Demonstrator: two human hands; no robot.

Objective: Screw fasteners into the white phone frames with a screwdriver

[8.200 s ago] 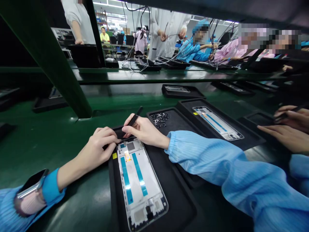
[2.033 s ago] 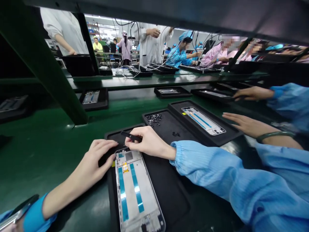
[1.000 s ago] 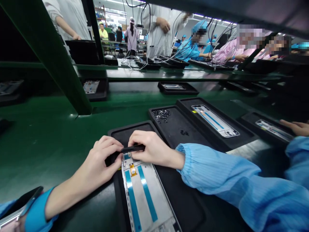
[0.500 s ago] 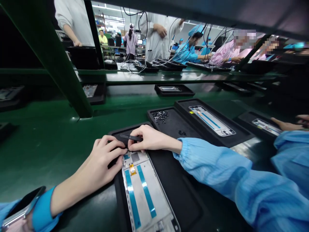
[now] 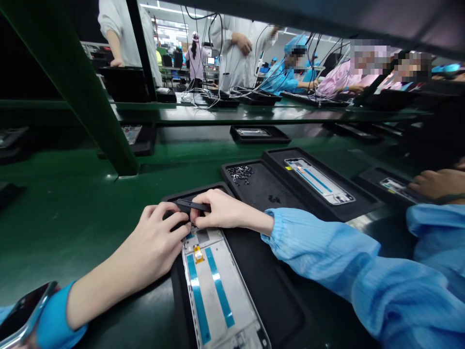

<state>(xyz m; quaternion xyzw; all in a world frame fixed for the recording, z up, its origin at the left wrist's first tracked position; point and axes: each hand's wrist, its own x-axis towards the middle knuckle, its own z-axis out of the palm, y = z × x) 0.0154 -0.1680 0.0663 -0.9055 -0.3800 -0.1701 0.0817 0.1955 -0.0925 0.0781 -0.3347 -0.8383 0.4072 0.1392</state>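
A silver phone frame with two blue strips and an orange flex piece lies in a black tray. My left hand rests at the frame's top left corner, its bent fingertips pressed near the edge; whatever they grip is too small to tell. My right hand pinches a flat black tool above the top end of the frame. The fingertips of both hands nearly meet there, and they hide that corner.
Right of the hands, a black tray holds many small dark parts. Behind it another tray carries a similar phone frame. A co-worker's hand is at the far right. A green post slants down at the left.
The black tool has tilted and shifted slightly left in my right hand. My left forearm has moved a little left. The co-worker's hand at the right has changed its pose over its tray.
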